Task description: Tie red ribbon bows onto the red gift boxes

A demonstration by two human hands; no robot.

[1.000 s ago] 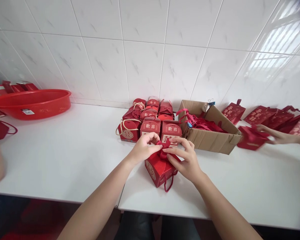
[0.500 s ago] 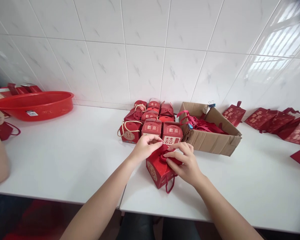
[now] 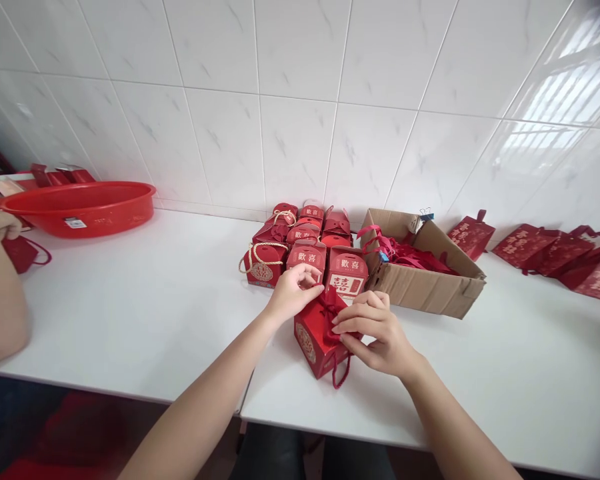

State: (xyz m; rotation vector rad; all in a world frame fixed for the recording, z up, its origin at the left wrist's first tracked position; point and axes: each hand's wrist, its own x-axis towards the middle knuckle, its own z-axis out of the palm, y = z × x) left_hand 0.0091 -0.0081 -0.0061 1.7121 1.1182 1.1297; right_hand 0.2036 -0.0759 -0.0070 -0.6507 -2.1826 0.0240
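Observation:
A red gift box [image 3: 321,348] with a round gold emblem and a dark red cord handle sits in front of me, turned at an angle. A red ribbon [image 3: 330,310] lies gathered in a bow-like shape on its top. My left hand [image 3: 293,293] is at the box's far left, thumb and forefinger pinched together by the ribbon; a ribbon end seems to be between them. From the right, my right hand [image 3: 375,331] pinches the ribbon on the box top between thumb and fingers. The ribbon's far side is partly hidden by my fingers.
Finished-looking red boxes [image 3: 305,257] stand grouped behind. Beside them is a cardboard box [image 3: 430,293] of red ribbons. Red bags [image 3: 525,248] lie along the wall at right. A red basin [image 3: 105,213] and another person's arm [image 3: 0,293] are at left.
My right hand has shifted slightly right and down, and more of the ribbon shows between my hands. The whole view has swung a little to the left.

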